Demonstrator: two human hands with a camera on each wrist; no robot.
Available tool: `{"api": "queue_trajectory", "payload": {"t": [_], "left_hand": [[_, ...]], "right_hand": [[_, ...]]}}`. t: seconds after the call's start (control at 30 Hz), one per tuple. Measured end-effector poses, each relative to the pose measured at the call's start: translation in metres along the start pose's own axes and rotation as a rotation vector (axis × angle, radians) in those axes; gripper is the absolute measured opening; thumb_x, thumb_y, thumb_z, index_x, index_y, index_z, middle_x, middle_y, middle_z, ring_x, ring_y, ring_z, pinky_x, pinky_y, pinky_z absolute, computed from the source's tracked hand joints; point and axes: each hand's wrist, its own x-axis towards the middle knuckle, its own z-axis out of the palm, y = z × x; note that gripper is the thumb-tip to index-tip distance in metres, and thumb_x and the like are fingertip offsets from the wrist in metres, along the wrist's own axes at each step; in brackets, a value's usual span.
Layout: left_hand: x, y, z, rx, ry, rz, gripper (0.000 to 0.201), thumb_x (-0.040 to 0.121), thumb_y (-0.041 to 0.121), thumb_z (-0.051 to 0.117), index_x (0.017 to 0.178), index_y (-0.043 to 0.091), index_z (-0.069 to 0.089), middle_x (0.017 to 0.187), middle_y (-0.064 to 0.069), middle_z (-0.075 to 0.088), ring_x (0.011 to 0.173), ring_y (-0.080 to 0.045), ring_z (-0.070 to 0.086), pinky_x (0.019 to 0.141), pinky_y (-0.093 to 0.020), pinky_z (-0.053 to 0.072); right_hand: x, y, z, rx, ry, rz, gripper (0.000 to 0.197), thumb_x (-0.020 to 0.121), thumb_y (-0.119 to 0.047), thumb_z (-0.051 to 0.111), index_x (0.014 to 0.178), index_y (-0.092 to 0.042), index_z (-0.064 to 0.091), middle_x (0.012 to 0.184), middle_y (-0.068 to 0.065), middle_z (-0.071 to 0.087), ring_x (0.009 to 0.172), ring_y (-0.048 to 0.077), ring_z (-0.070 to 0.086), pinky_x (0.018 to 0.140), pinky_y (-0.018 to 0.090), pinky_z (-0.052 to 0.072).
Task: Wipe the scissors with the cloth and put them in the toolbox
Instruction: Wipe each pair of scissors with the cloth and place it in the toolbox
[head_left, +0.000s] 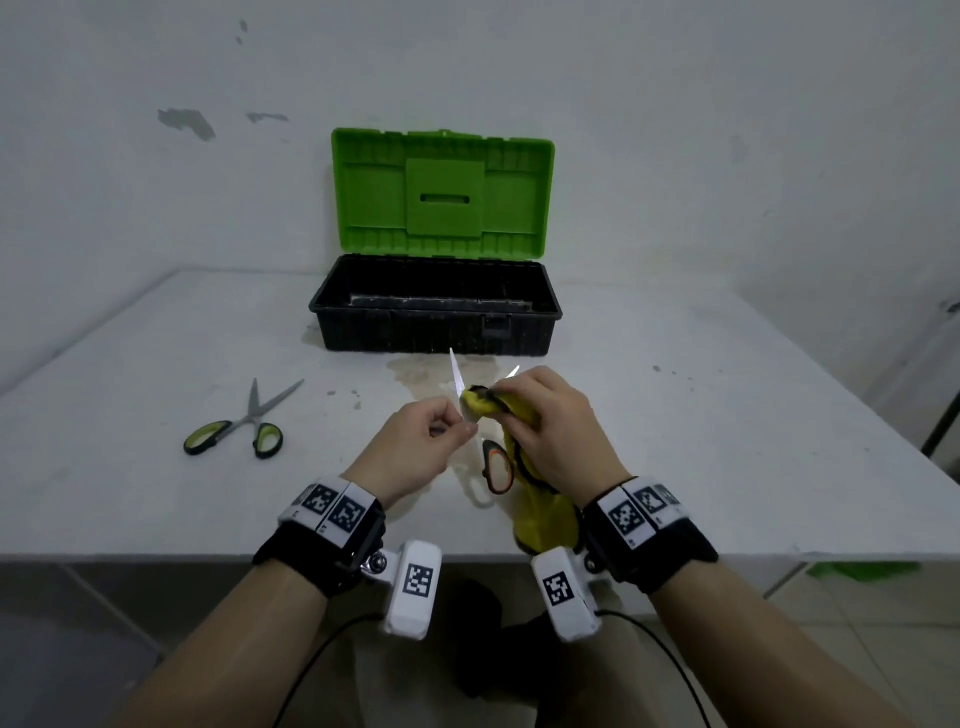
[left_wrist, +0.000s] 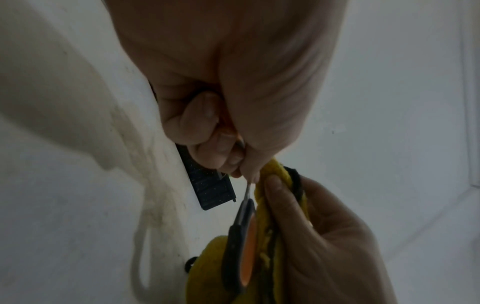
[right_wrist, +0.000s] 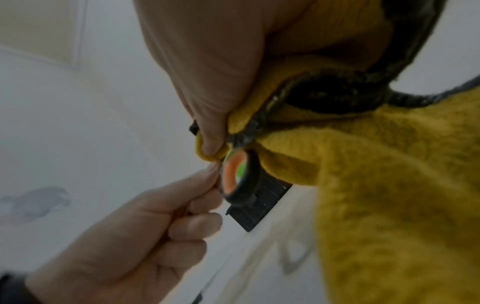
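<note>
Orange-handled scissors (head_left: 497, 467) are held above the table with their blades spread and pointing up. My left hand (head_left: 421, 447) pinches one blade near the pivot. My right hand (head_left: 556, 421) grips the yellow cloth (head_left: 540, 525) bunched around the other blade, whose tip sticks out past the fingers. The rest of the cloth hangs down to the table edge. In the left wrist view the left fingertips (left_wrist: 233, 162) pinch the thin blade above the handle ring (left_wrist: 241, 246). The right wrist view shows the cloth (right_wrist: 389, 185) and the handle ring (right_wrist: 249, 185). The open toolbox (head_left: 415, 332) stands behind.
A second pair of scissors (head_left: 244, 426) with green handles lies on the white table (head_left: 727, 415) to the left. The toolbox's green lid (head_left: 441, 192) leans up against the wall. A damp stain marks the table just in front of the box.
</note>
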Motion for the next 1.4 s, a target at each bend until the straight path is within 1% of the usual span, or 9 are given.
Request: {"api": "queue_trajectory", "payload": {"t": [0.13, 0.23, 0.43, 0.6, 0.7, 0.87, 1.03, 1.2, 1.4], "left_hand": [[0.003, 0.000, 0.008, -0.034, -0.003, 0.003, 0.024, 0.094, 0.027, 0.065, 0.073, 0.018, 0.057, 0.057, 0.008, 0.056, 0.052, -0.014, 0.047, 0.058, -0.033, 0.041], [0.004, -0.001, 0.010, -0.010, -0.002, 0.023, 0.023, 0.093, 0.028, 0.066, 0.073, 0.019, 0.058, 0.058, 0.010, 0.058, 0.051, -0.011, 0.049, 0.059, -0.032, 0.042], [0.002, -0.001, 0.015, 0.089, -0.012, 0.084, 0.023, 0.092, 0.031, 0.068, 0.074, 0.021, 0.059, 0.060, 0.012, 0.058, 0.051, 0.001, 0.050, 0.060, -0.023, 0.040], [0.000, -0.004, 0.015, 0.066, -0.035, 0.063, 0.023, 0.092, 0.030, 0.068, 0.073, 0.022, 0.059, 0.062, 0.011, 0.058, 0.055, 0.000, 0.051, 0.062, -0.027, 0.044], [0.000, -0.003, 0.016, 0.017, -0.034, 0.016, 0.021, 0.093, 0.031, 0.066, 0.078, 0.017, 0.063, 0.065, 0.009, 0.060, 0.059, -0.008, 0.053, 0.061, -0.028, 0.046], [0.002, 0.005, 0.021, -0.095, -0.058, -0.014, 0.021, 0.095, 0.024, 0.064, 0.078, 0.013, 0.060, 0.055, 0.011, 0.053, 0.051, -0.011, 0.044, 0.052, -0.026, 0.039], [-0.001, 0.004, 0.020, -0.071, -0.060, 0.025, 0.023, 0.094, 0.028, 0.066, 0.080, 0.011, 0.060, 0.053, 0.010, 0.054, 0.051, -0.011, 0.045, 0.054, -0.028, 0.041], [-0.006, 0.004, 0.018, -0.076, -0.071, 0.008, 0.022, 0.095, 0.025, 0.066, 0.077, 0.012, 0.060, 0.052, 0.012, 0.054, 0.049, -0.004, 0.045, 0.052, -0.021, 0.041], [-0.001, 0.005, 0.017, -0.115, -0.073, -0.017, 0.019, 0.095, 0.024, 0.065, 0.079, 0.012, 0.062, 0.060, 0.007, 0.054, 0.052, -0.009, 0.046, 0.049, -0.019, 0.039]], "right_hand": [[-0.006, 0.002, 0.007, -0.113, -0.015, -0.019, 0.034, 0.090, -0.047, 0.061, 0.114, -0.023, 0.066, 0.105, -0.007, 0.058, 0.083, 0.017, 0.061, 0.071, 0.038, 0.055], [-0.010, 0.002, 0.008, -0.129, 0.019, -0.065, 0.028, 0.093, -0.035, 0.061, 0.119, -0.025, 0.063, 0.103, -0.006, 0.062, 0.082, 0.017, 0.062, 0.066, 0.037, 0.055], [-0.010, 0.007, 0.008, -0.253, 0.061, -0.077, 0.013, 0.091, -0.022, 0.065, 0.102, -0.020, 0.070, 0.096, -0.005, 0.065, 0.078, 0.018, 0.062, 0.057, 0.035, 0.054], [0.004, 0.031, -0.012, -0.190, 0.187, 0.128, 0.017, 0.096, -0.030, 0.060, 0.101, -0.019, 0.072, 0.097, -0.004, 0.065, 0.081, 0.019, 0.062, 0.068, 0.037, 0.055], [0.000, 0.030, -0.019, -0.156, 0.254, 0.097, 0.018, 0.095, -0.030, 0.062, 0.103, -0.017, 0.071, 0.097, -0.004, 0.065, 0.082, 0.017, 0.062, 0.068, 0.037, 0.055], [-0.020, 0.002, 0.000, -0.229, 0.126, -0.111, 0.012, 0.093, -0.022, 0.065, 0.102, -0.017, 0.070, 0.096, -0.003, 0.065, 0.078, 0.017, 0.062, 0.059, 0.034, 0.053], [-0.016, 0.009, 0.001, -0.253, 0.105, -0.062, 0.011, 0.093, -0.025, 0.063, 0.102, -0.020, 0.069, 0.095, -0.005, 0.063, 0.078, 0.017, 0.061, 0.057, 0.035, 0.053], [0.002, 0.027, -0.017, -0.174, 0.229, 0.119, 0.019, 0.096, -0.034, 0.060, 0.101, -0.019, 0.071, 0.094, -0.006, 0.064, 0.079, 0.017, 0.061, 0.066, 0.038, 0.054], [-0.019, -0.001, -0.004, -0.206, 0.077, -0.067, 0.012, 0.093, -0.026, 0.063, 0.103, -0.020, 0.069, 0.097, -0.006, 0.063, 0.078, 0.014, 0.061, 0.059, 0.033, 0.053]]}}
